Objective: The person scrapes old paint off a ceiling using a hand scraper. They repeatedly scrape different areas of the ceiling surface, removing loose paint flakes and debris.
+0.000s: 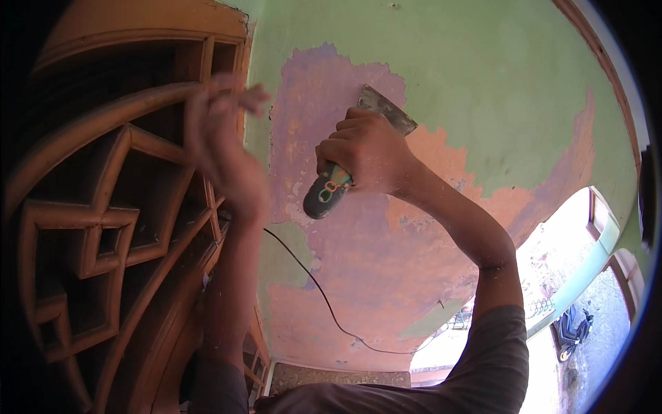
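Note:
My right hand (369,148) is wrapped round the handle of a wide putty knife (386,110). Its dark, rounded handle end sticks out below the fist, and the worn metal blade points up over the wall. Behind the tool, the painted wall (476,62) is green with a ragged patch (310,90) of bared purple and orange layers; whether the blade touches it I cannot tell. My left hand (224,131) is raised beside the wooden lattice frame (103,221), blurred by motion, its fingers apart and nothing seen in it.
The brown lattice fills the left side, meeting the wall at a corner. A thin black cable (324,297) hangs in a curve across the wall's lower part. At the lower right a bright arched opening shows the outside, with a parked motorbike (572,328).

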